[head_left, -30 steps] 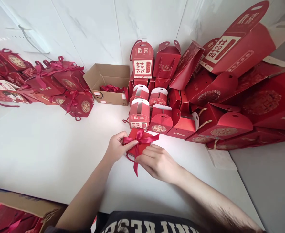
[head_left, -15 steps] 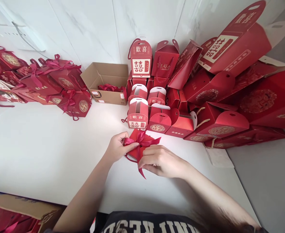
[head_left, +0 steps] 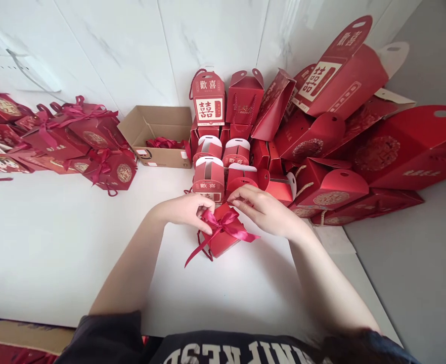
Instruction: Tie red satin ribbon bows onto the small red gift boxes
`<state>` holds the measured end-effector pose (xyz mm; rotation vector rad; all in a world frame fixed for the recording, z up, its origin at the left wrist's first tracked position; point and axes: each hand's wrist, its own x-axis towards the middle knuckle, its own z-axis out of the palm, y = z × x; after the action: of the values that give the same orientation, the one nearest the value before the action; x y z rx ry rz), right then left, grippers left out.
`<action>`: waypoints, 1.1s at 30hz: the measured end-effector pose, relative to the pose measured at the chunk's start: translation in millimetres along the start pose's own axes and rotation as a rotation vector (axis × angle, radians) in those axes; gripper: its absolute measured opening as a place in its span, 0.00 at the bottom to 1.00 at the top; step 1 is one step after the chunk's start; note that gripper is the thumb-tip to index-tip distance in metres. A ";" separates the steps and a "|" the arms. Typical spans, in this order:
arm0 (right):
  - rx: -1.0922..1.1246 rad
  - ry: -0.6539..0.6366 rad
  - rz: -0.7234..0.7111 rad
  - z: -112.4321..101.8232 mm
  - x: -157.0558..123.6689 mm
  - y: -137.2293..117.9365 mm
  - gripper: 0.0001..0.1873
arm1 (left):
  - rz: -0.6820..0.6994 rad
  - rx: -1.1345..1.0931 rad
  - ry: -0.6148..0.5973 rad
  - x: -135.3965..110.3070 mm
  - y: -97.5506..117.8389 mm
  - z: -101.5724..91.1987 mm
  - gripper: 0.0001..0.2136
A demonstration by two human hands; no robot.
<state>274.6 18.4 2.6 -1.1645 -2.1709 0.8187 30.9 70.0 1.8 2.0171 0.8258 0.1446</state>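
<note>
Your left hand (head_left: 185, 210) is at the left side of the ribbon bow (head_left: 228, 218), thumb below and fingers above its left loop, with a gap showing between them; you can't tell from here whether they press on the satin. Your right hand (head_left: 264, 210) arches over the far right side of the small red box (head_left: 221, 246), its fingers bent and pointing left, and whether the fingertips grip anything can't be made out. That box sits on the white table (head_left: 75, 242) in front of you, between your hands, turned at an angle, with the bow on its top. One ribbon tail slants down to the left past the box's edge, the other reaches out to the right, and a dark red cord (head_left: 204, 247) hangs at the box's left side. Just beyond your hands stand rows of red boxes, the nearest being a box with white-lined flaps (head_left: 209, 174); behind it, an upright box with a white label (head_left: 210, 106) stands near the marbled wall (head_left: 215, 35). Farther left you have an open cardboard carton (head_left: 166, 157) holding loose red ribbon (head_left: 164, 143), and beside it a pile of bow-topped boxes (head_left: 111, 172).
</note>
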 end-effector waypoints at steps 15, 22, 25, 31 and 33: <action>0.213 -0.283 0.076 5.6 2.6 17.7 0.13 | -0.155 -0.018 -0.020 -15.5 7.9 -4.7 0.16; 0.351 -0.290 0.133 1.5 2.1 14.4 0.19 | -0.263 0.409 0.080 -18.5 27.8 2.7 0.23; 0.357 -0.293 0.170 1.6 2.2 17.0 0.20 | -0.301 0.423 0.047 -18.2 30.4 3.5 0.24; 0.342 -0.260 0.189 9.8 5.0 28.0 0.18 | -0.307 0.225 -0.026 -19.6 23.1 -3.6 0.22; 0.343 -0.247 0.196 12.2 6.0 29.8 0.20 | -0.264 0.193 -0.031 -21.2 19.1 -6.9 0.22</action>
<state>279.1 33.6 -26.0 -1.1572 -2.0130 1.4230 21.3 55.4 25.4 2.0590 1.1123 -0.1201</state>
